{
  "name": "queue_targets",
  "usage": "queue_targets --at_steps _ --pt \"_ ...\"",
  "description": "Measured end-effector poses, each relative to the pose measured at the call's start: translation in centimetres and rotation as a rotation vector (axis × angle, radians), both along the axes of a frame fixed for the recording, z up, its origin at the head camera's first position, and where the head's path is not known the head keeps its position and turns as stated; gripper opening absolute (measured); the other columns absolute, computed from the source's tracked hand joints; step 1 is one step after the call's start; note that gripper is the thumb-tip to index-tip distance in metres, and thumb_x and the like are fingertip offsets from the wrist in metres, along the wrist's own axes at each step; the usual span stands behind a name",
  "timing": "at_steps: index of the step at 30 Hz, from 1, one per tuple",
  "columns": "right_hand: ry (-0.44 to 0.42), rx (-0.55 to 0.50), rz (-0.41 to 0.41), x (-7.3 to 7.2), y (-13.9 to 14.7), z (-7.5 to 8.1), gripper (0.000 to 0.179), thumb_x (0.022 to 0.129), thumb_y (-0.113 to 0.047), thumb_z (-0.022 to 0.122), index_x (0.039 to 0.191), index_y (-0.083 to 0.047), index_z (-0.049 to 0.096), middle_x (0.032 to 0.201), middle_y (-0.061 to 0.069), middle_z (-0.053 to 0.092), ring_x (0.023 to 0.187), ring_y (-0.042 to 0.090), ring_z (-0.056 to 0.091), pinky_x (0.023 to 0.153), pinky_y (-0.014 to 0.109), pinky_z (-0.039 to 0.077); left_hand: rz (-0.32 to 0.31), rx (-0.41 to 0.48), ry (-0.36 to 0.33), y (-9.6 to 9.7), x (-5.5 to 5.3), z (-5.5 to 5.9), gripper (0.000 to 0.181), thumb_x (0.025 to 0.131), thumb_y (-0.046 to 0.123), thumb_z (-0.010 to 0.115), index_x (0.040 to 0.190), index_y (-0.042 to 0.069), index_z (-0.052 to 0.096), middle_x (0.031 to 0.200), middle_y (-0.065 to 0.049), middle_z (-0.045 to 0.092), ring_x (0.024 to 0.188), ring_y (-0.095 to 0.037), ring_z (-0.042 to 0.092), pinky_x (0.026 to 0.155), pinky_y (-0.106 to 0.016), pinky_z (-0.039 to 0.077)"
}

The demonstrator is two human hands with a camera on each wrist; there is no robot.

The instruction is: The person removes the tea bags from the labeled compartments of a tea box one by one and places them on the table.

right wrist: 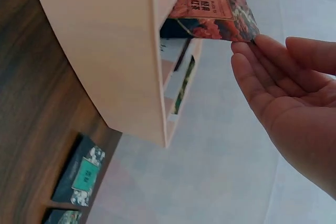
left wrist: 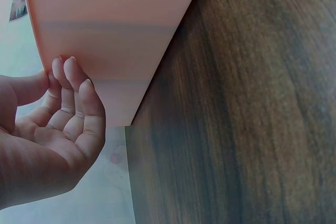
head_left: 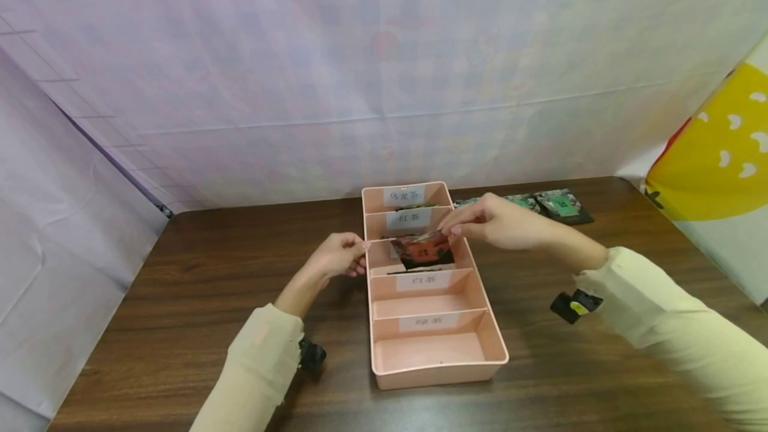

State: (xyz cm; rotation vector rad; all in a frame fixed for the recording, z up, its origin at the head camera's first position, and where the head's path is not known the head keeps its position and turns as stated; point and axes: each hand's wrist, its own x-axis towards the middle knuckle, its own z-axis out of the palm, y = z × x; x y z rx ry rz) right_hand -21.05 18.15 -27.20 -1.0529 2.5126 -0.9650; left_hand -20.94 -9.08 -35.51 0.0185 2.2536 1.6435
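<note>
On the dark wooden table (head_left: pixel 180 285), nearest me: pink divided box (head_left: pixel 438 377), short end towards me, two labelled compartments on this side.

Next, middle compartment: red-and-black sachet (head_left: pixel 423 252) stands tilted in it, top sticking up above the rim. Can't tell if its bottom touches the floor. My right hand (head_left: pixel 501 222) grips it by the upper right corner, fingertips only. My left hand (head_left: pixel 339 255) pinches the box's left rim, fingers bent along the outer wall.

Main risk, I'd say: that corner hold is small and the wrapper looks slick, so the sachet could swing, slip and land askew. Its lower edge could catch on a divider or on the dark strip (head_left: pixel 397 273) in the same compartment. If it snags while my left pinch is loose, the light-looking box could skid or tip.

Further off, two far compartments: dark packet (right wrist: pixel 181 56) edge in one, green packet (right wrist: pixel 184 87) in the last. Far right, green-labelled sachets (head_left: pixel 564 205) lie along the table's far edge; a wide swing of my right forearm could knock them. Behind, pale cloth (head_left: pixel 384 85).
</note>
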Motion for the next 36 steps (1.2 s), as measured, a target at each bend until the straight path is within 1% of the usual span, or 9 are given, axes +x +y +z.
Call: queue_targets --at_steps 4,7,10,14,17,21,25,33,36 --pt "0.02 -0.01 -0.044 0.1 0.4 0.6 0.019 0.092 -0.007 0.053 0.104 -0.006 0.068 0.111 0.008 0.063 0.102 0.019 0.059 0.081 0.034 0.047 -0.004 0.002 0.006 0.0 0.1 0.1 0.019 0.096 0.012 0.048 0.084 -0.002 0.053 0.067 -0.006 0.054 0.054 -0.011 0.054 0.052 -0.022 0.046" --pt "0.038 -0.014 -0.051 0.2 0.7 1.0 0.019 0.092 -0.007 0.053 0.104 -0.006 0.068 0.11 0.006 0.064 0.104 0.019 0.058 0.08 0.031 0.047 -0.007 0.004 0.01 0.0 0.2 0.1 0.019 0.096 0.012 0.048 0.084 -0.003 0.053 0.066 -0.006 0.053 0.054 -0.01 0.053 0.052 -0.022 0.046" --pt "0.028 -0.032 -0.052 0.2 1.0 1.4 0.02 0.092 -0.005 0.052 0.105 -0.005 0.067 0.11 0.007 0.063 0.106 0.021 0.057 0.082 0.031 0.047 -0.008 0.005 0.012 0.0 0.2 0.1 0.019 0.096 0.012 0.048 0.084 -0.003 0.053 0.066 -0.005 0.053 0.053 -0.01 0.053 0.052 -0.022 0.046" --pt "0.008 -0.027 -0.089 0.3 1.5 2.1 0.02 0.093 -0.007 0.051 0.106 -0.004 0.067 0.113 0.009 0.062 0.105 0.022 0.056 0.079 0.03 0.047 -0.008 0.005 0.012 0.0 0.1 0.1 0.019 0.096 0.012 0.048 0.084 -0.003 0.053 0.066 -0.006 0.054 0.054 -0.01 0.053 0.052 -0.022 0.046" --pt "0.027 -0.009 -0.115 0.3 1.9 2.7 0.021 0.094 -0.008 0.051 0.106 -0.006 0.067 0.113 0.007 0.062 0.104 0.02 0.056 0.077 0.028 0.046 -0.007 0.006 0.011 0.0 0.1 0.1 0.019 0.096 0.012 0.048 0.084 -0.003 0.053 0.067 -0.006 0.054 0.054 -0.011 0.054 0.052 -0.022 0.046" --pt "0.05 -0.021 -0.152 0.3 2.5 3.4 0.021 0.095 -0.009 0.049 0.107 -0.004 0.066 0.113 0.01 0.062 0.101 0.02 0.058 0.081 0.03 0.048 -0.005 0.007 0.012 -0.1 0.1 0.1 0.019 0.096 0.011 0.048 0.084 -0.003 0.053 0.068 -0.009 0.055 0.054 -0.011 0.054 0.052 -0.022 0.046" --pt "0.039 -0.039 -0.203 0.5 3.1 3.9 0.024 0.096 -0.011 0.048 0.11 -0.001 0.064 0.113 0.015 0.061 0.098 0.022 0.06 0.082 0.034 0.049 -0.004 0.011 0.01 -0.1 0.1 0.1 0.019 0.096 0.011 0.048 0.084 -0.003 0.053 0.07 -0.01 0.055 0.055 -0.012 0.054 0.052 -0.022 0.046" --pt "0.007 -0.023 -0.311 0.4 5.0 4.5 0.028 0.097 -0.016 0.046 0.114 0.0 0.061 0.115 0.018 0.059 0.092 0.013 0.063 0.076 0.023 0.049 -0.005 0.007 0.009 0.0 0.1 0.1 0.02 0.096 0.012 0.048 0.084 -0.003 0.053 0.07 -0.009 0.055 0.055 -0.012 0.054 0.052 -0.022 0.046" --pt "-0.014 -0.018 -0.338 0.3 5.8 4.4 0.031 0.098 -0.018 0.045 0.116 0.002 0.06 0.114 0.019 0.059 0.091 0.013 0.063 0.078 0.025 0.05 -0.005 0.004 0.008 0.0 0.1 0.0 0.02 0.096 0.012 0.048 0.085 -0.003 0.053 0.07 -0.01 0.055 0.056 -0.012 0.054 0.053 -0.023 0.047"
